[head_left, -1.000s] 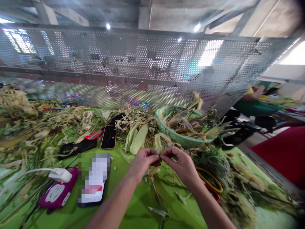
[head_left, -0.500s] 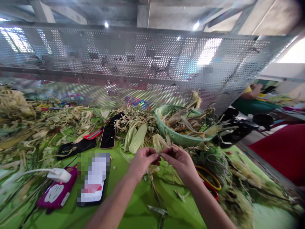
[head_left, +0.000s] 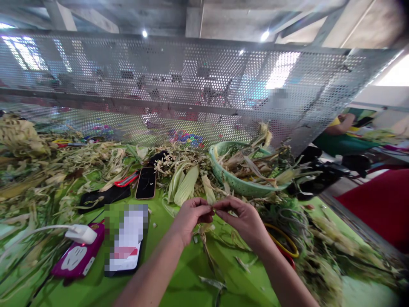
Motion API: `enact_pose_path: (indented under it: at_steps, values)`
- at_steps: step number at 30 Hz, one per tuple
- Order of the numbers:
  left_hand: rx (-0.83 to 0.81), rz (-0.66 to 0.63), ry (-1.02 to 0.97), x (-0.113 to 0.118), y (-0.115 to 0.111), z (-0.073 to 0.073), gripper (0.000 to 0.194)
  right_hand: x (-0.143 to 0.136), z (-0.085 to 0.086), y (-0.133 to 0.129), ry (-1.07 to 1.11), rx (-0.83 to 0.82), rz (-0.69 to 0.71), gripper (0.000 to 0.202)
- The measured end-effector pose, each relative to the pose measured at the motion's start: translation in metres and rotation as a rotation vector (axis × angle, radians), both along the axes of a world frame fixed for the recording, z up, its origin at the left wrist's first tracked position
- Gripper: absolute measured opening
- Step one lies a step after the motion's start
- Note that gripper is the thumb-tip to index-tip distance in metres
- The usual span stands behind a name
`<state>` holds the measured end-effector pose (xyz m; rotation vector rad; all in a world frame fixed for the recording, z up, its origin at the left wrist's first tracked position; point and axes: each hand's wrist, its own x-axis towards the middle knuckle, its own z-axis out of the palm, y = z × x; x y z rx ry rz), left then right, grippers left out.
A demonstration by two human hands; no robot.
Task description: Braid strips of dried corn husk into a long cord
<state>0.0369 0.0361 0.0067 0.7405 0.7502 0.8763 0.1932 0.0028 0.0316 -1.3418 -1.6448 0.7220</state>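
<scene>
My left hand [head_left: 194, 215] is pinched on a pale corn husk piece [head_left: 208, 189] that rises above the fingertips. My right hand [head_left: 238, 213] meets it from the right, its thumb and forefinger nearly together at the base of the husk; whether it grips the husk is too small to tell. Broad light-green husks [head_left: 187, 187] lie just behind my left hand. Under both hands, a dry stalk [head_left: 211, 260] with thin strips rests on the green table [head_left: 182, 277]. A green basket [head_left: 236, 185] full of dried husks stands behind my right hand.
At the left lie a lit phone [head_left: 128, 243], a dark phone [head_left: 146, 183], a purple power bank [head_left: 78, 256] with a white plug, and red scissors [head_left: 127, 179]. Yellow-handled scissors [head_left: 287, 238] lie by my right forearm. Husk heaps flank both sides. A perforated metal panel [head_left: 191, 89] stands behind.
My right hand's fingers have spread a little and straightened at the husk base. The husk piece now stands narrower and more upright. My left hand has barely moved.
</scene>
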Motion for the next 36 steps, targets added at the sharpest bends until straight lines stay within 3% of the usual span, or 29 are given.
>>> enact_pose_path:
  at_steps: [10, 16, 25, 30, 36]
  values:
    - [-0.048, -0.034, -0.044, 0.001, 0.0, -0.005, 0.021, 0.003, -0.002, 0.001, -0.134, 0.114, -0.044, 0.007]
    - [0.188, -0.03, 0.078, 0.0, -0.001, 0.0, 0.02, 0.002, -0.005, 0.003, -0.12, 0.1, -0.068, 0.008]
    - [0.404, -0.039, 0.242, 0.001, -0.004, 0.004, 0.025, 0.0, -0.01, 0.003, -0.017, 0.032, -0.116, 0.009]
    - [0.311, -0.032, 0.188, 0.002, -0.001, -0.004, 0.025, 0.0, -0.012, 0.003, 0.113, -0.031, -0.052, 0.012]
    - [0.247, 0.028, 0.16, 0.003, 0.001, -0.01, 0.014, -0.003, -0.012, 0.002, 0.134, 0.01, -0.032, 0.016]
